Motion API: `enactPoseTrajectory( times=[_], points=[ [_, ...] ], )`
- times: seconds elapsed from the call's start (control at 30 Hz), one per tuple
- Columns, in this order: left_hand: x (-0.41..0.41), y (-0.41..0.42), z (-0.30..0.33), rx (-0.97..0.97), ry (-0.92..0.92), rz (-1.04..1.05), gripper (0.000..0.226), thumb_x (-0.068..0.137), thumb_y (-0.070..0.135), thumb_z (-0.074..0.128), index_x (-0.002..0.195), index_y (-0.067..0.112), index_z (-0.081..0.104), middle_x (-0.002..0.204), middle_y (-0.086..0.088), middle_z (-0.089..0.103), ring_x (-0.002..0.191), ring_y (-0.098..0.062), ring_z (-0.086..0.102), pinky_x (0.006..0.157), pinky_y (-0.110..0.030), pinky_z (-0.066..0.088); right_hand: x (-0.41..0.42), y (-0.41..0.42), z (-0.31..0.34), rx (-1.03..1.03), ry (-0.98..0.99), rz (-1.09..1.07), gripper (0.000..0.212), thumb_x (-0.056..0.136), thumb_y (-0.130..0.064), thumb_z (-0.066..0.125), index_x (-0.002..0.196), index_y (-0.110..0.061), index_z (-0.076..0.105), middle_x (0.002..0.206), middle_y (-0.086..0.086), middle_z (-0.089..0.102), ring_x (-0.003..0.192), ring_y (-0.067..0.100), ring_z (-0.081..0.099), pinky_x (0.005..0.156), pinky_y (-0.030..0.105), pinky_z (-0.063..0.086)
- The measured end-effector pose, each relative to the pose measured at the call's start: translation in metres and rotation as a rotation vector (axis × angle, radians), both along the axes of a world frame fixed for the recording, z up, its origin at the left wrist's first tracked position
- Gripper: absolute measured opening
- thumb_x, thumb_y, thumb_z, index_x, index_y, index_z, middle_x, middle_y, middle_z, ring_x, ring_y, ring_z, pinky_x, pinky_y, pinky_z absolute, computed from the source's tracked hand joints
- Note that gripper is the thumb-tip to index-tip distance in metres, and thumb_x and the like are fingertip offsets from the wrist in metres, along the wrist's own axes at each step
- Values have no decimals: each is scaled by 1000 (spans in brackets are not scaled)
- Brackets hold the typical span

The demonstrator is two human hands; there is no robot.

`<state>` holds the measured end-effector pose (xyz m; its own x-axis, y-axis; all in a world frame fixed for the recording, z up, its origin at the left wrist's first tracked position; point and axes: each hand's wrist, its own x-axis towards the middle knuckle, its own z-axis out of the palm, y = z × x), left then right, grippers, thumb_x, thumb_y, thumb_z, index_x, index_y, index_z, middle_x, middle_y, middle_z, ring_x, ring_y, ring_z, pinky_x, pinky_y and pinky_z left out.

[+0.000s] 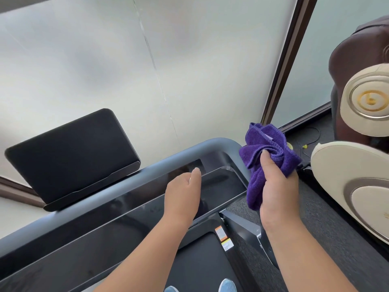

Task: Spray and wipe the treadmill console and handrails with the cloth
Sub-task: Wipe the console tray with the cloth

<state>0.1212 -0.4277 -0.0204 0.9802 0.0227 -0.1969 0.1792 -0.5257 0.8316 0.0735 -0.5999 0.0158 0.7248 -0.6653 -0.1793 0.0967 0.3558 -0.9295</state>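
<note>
My right hand [277, 182] grips a bunched purple cloth [267, 152], held in the air just right of the treadmill's front corner. My left hand [183, 192] hovers over the glossy black console panel [117, 218], its fingers loosely curled and holding nothing. The grey handrail [151, 163] runs along the console's far edge and bends round at the right corner. A dark tilted screen [71, 152] stands on the console's far left. No spray bottle is in view.
Frosted glass wall panels [105, 60] rise right behind the treadmill. A brown and cream massage chair [362, 144] stands close on the right. The black running belt [200, 264] and my blue shoes [227, 285] are below. Dark carpet [328, 228] lies between treadmill and chair.
</note>
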Motion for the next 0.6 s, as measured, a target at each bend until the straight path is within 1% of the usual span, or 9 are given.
enactPoseTrajectory(
  times=[0.03,0.07,0.13,0.17,0.23,0.3,0.47,0.53,0.6],
  points=[
    [1,3,-1,0,-7,12,63,87,61,35,75,-2,35,66,-9,46,63,-22,41,66,-41,38,-1,6,-5,-143,10,21,14,97,-28,70,107,-35,75,98,-16,73,91,1,66,89,32,51],
    [2,7,-1,-2,-11,24,63,87,61,35,75,-1,35,66,-9,46,64,-22,40,66,-41,38,0,13,-13,-351,18,40,25,98,-23,69,120,-32,72,110,-14,70,102,-2,63,94,30,50],
    [2,14,-2,-3,-20,40,65,87,62,35,75,-2,35,66,-9,46,63,-22,40,65,-41,38,6,24,-44,-885,52,133,54,95,-12,71,145,-25,58,150,-8,55,146,8,42,120,34,36],
    [3,19,-3,-1,-27,44,66,87,62,35,76,-2,35,66,-8,46,63,-22,40,65,-41,38,10,29,-65,-1111,98,230,64,91,-9,73,151,-23,53,162,-5,44,156,16,29,127,40,26],
    [4,29,-4,3,-38,45,68,86,64,34,76,-3,36,66,-8,47,63,-22,40,65,-40,38,15,37,-102,-1358,254,433,78,86,-12,76,157,-22,45,169,-2,32,160,20,19,131,42,13],
    [4,41,-5,-10,-35,46,68,85,65,34,76,-2,36,66,-8,46,64,-22,40,65,-40,38,16,45,-118,-1428,352,525,82,87,-21,74,161,-19,38,171,-1,26,160,18,17,130,37,8],
    [2,69,-13,-62,-21,14,70,85,66,36,78,-3,37,68,-12,47,64,-22,40,65,-40,38,18,57,-114,-1310,396,525,73,100,-35,62,164,-24,29,173,-8,17,160,8,7,127,27,-4],
    [0,76,-14,-80,-20,-12,70,86,66,37,78,-4,37,67,-15,45,64,-22,39,66,-40,39,13,72,-113,-1278,393,527,70,99,-38,58,163,-24,33,172,-8,21,160,8,10,128,28,-1],
    [-3,83,-13,-88,-32,-36,70,86,65,37,77,-4,38,69,-25,47,64,-22,40,66,-40,39,2,97,-114,-1278,384,543,72,93,-41,56,160,-22,38,170,-7,27,159,10,17,129,31,6]
  ],
)
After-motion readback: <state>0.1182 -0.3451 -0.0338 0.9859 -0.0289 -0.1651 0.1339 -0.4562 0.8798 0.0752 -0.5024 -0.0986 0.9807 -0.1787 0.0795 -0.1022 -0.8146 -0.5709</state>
